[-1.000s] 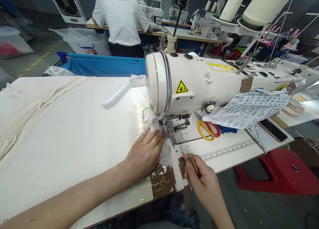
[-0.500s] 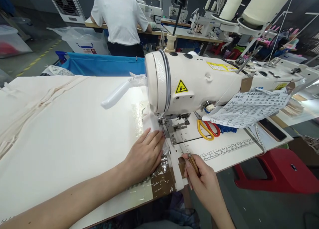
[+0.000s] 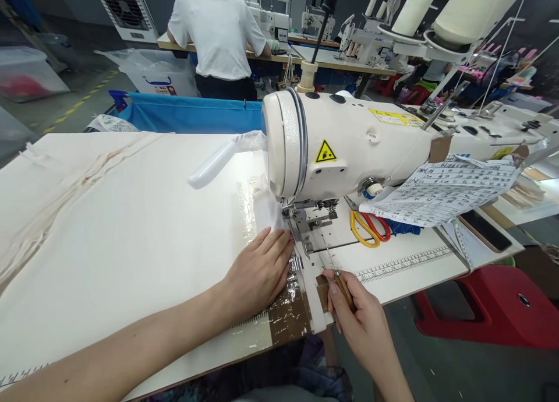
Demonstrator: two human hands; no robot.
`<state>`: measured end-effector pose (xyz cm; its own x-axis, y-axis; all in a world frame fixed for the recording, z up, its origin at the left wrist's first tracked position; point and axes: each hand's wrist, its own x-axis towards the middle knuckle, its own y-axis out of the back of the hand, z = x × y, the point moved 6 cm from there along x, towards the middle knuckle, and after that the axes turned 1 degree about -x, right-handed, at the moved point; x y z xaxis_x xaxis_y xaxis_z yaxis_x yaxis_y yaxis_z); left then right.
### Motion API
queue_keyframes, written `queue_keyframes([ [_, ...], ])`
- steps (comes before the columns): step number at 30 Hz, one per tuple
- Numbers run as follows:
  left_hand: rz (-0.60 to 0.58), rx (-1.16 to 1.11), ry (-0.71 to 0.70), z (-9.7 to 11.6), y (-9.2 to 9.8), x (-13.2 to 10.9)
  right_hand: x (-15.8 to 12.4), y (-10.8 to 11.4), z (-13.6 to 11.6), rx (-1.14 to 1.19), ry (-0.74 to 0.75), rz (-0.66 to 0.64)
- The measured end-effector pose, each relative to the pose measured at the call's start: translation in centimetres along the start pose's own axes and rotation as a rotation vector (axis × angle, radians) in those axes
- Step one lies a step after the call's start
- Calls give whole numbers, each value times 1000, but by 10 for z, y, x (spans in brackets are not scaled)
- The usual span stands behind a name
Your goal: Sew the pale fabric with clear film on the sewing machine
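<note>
My left hand [image 3: 259, 269] lies flat, fingers stretched out, on a white fabric piece [image 3: 267, 211] just in front of the presser foot [image 3: 288, 211] of a white sewing machine [image 3: 345, 148]. My right hand [image 3: 360, 311] is closed around the wooden handle of an awl [image 3: 343, 288]; its thin metal tip points up toward the machine bed. Between the two hands a narrow white strip [image 3: 312, 297] runs from the metal guide down to the table's front edge. The underside of my left palm is hidden.
Scissors [image 3: 364, 232] with yellow and red handles lie right of the needle area. A handwritten sheet [image 3: 445, 186] hangs on the machine. A phone [image 3: 485, 230] rests farther right, above a red stool [image 3: 493, 309]. Cream fabric strips [image 3: 65, 198] lie left. A person [image 3: 218, 35] sits ahead.
The whole view has shifted slightly, so the scene sits a little farther right. Both hands keep about the same places beside the machine, and the awl is still held.
</note>
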<state>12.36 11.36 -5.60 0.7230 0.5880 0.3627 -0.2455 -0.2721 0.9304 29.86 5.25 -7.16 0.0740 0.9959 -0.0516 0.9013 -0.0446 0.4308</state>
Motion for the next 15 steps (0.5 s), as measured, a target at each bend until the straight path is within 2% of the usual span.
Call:
queue_keyframes([
  [6, -9, -9, 12, -7, -2, 3, -4, 1, -3, -1, 49, 105],
  [9, -16, -8, 22, -11, -4, 5, -4, -2, -7, -19, 91, 102],
  [11, -26, -12, 30, -13, -3, 7, -2, -6, -15, -56, 190, 86],
  [15, -58, -48, 60, -17, 1, 13, 2, -22, -37, -119, 498, 29],
])
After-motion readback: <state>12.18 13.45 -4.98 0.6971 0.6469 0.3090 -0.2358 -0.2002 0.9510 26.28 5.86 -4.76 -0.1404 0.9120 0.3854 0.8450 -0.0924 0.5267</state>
